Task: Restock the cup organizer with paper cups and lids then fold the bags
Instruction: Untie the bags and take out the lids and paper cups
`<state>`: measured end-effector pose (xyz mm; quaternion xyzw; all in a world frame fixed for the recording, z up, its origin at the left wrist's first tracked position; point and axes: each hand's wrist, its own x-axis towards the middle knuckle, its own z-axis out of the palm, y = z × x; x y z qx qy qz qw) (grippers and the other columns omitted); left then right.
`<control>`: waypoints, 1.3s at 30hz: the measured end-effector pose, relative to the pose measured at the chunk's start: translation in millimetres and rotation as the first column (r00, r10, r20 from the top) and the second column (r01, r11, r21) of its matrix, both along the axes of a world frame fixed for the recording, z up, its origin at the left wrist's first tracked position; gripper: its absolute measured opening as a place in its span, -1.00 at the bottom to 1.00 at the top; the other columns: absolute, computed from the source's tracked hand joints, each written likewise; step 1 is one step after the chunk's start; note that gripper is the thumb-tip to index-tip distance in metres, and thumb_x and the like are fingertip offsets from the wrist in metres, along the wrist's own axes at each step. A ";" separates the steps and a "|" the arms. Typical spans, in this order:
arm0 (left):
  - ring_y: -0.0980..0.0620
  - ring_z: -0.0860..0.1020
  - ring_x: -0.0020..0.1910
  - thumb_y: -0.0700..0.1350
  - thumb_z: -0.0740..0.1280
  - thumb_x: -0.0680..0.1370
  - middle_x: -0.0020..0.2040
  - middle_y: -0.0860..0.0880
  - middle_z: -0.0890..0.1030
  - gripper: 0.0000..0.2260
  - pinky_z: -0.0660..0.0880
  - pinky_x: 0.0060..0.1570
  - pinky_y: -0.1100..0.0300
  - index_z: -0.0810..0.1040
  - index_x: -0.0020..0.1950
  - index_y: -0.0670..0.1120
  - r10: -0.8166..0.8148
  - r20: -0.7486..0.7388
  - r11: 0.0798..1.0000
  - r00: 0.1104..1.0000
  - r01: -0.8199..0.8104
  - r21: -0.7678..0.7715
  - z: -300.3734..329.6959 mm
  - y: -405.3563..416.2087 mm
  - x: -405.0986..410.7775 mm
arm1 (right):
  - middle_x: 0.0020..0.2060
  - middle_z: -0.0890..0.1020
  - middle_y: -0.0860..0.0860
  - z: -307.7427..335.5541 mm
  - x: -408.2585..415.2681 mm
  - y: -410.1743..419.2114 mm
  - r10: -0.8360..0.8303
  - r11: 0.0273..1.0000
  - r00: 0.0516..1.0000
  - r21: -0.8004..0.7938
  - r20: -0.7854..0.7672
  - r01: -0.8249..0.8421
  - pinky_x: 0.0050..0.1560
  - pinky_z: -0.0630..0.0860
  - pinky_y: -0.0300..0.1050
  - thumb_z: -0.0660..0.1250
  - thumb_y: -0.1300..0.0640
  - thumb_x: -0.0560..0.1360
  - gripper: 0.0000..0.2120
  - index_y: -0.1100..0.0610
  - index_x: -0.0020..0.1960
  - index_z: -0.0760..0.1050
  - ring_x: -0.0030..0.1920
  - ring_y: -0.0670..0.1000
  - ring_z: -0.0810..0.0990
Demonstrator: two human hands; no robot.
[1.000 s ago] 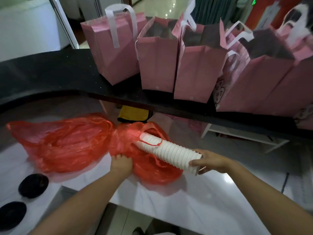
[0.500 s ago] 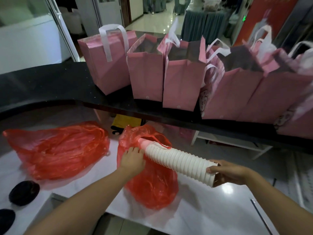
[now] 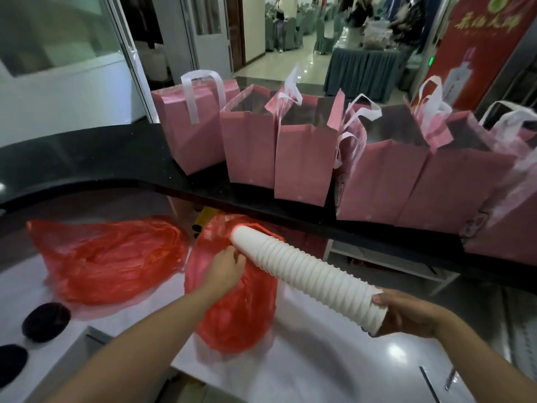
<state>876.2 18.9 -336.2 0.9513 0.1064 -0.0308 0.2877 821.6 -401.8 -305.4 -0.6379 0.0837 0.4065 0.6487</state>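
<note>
The white table (image 3: 334, 370) is bounded at the far side by a raised black ledge (image 3: 101, 158), on which a row of pink paper bags (image 3: 302, 164) with white handles is stood; bare glossy surface is left toward the near right corner. At the near left edge two dark round openings (image 3: 46, 321) are seen. The left hand (image 3: 223, 271) is reached forward, its fingers curled into the thin, crinkled plastic of a red bag (image 3: 238, 312). The right hand (image 3: 406, 315) is wrapped round the wide end of a long stack of ribbed white paper cups (image 3: 308, 274), held slanting above the table, its narrow end just at the bag's mouth. A second red plastic bag (image 3: 110, 257) is lying crumpled to the left.
</note>
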 end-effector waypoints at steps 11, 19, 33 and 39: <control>-0.15 0.58 0.23 0.26 0.40 0.51 0.26 -0.13 0.59 -0.45 0.60 0.14 -0.12 0.47 0.37 -0.04 0.232 -0.296 0.133 0.927 -0.331 -0.934 37.1 -4.6 -34.7 | 0.32 0.55 0.23 -3.5 19.3 48.1 0.220 0.971 0.975 0.086 0.022 -0.221 0.27 0.52 0.23 0.62 0.10 0.33 -0.20 0.05 0.48 0.35 0.31 0.30 0.55; -0.18 0.67 0.10 0.14 0.59 0.39 0.14 -0.13 0.69 -0.41 0.62 0.00 -0.26 0.52 0.30 -0.09 0.501 -0.281 -0.062 0.819 -0.290 -0.955 56.0 53.5 -43.7 | 0.30 0.55 0.03 15.6 21.6 142.7 0.419 0.907 0.862 -0.169 0.287 -0.385 0.24 0.57 0.04 0.62 0.09 0.37 -0.24 -0.12 0.46 0.35 0.27 0.05 0.59; -0.09 0.68 0.08 0.08 0.63 0.32 0.14 -0.03 0.68 -0.30 0.63 0.09 -0.19 0.45 0.37 0.01 0.682 0.272 0.404 0.679 -0.040 -0.914 121.6 239.5 -162.0 | 0.32 0.42 -0.33 19.0 -57.0 431.8 0.578 0.815 0.485 -0.430 0.656 -0.389 0.30 0.48 -0.11 0.62 -0.16 0.28 -0.11 -0.30 0.44 0.17 0.30 -0.26 0.44; 0.11 0.64 0.12 0.20 0.62 0.29 0.19 0.10 0.64 -0.29 0.62 0.13 -0.06 0.42 0.35 0.08 0.639 0.455 0.662 0.620 -0.142 -0.736 146.4 337.3 -249.9 | 0.21 0.43 -0.43 28.3 -111.4 588.5 0.479 0.855 0.390 -0.317 0.787 -0.410 0.08 0.42 -0.43 0.63 0.04 0.31 -0.20 -0.36 0.31 0.21 0.22 -0.42 0.44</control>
